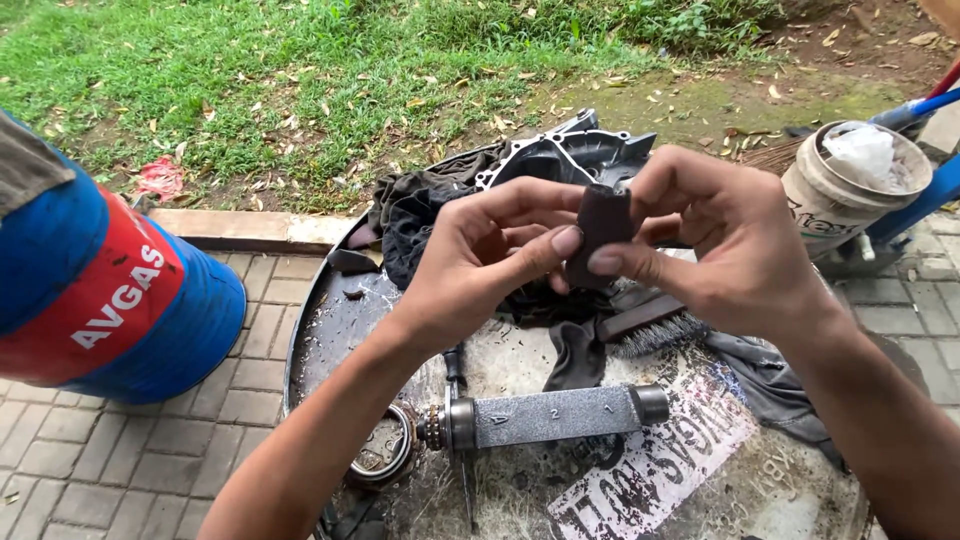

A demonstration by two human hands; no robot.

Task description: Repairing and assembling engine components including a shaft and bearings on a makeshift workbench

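While both hands are raised above the round metal surface (330,330), they share one small dark folded piece, abrasive sheet by the look of it (600,225). Left hand (480,265): grip clenched on the piece's left side, thumb tip pressing its lower edge. Right hand (720,245): grip also clamped on the piece, thumb at the bottom, fingers curled over the top. The piece is upright, in the air, well above the surface and touching nothing else.

On the surface, counted:
- one grey metal cylinder (550,415) lying on its side near the front, capped at both ends
- one round ring-shaped part (383,452) just beside the cylinder's left end
- one wire brush (650,325) under the right hand
- one dark cast engine cover (570,155) at the far edge
- dark rags (415,215) bunched between the cover and the hands

Off the surface: one blue and red drum (110,290) lying at left, one pale bucket (850,185) at right. Paving bricks below, grass beyond.
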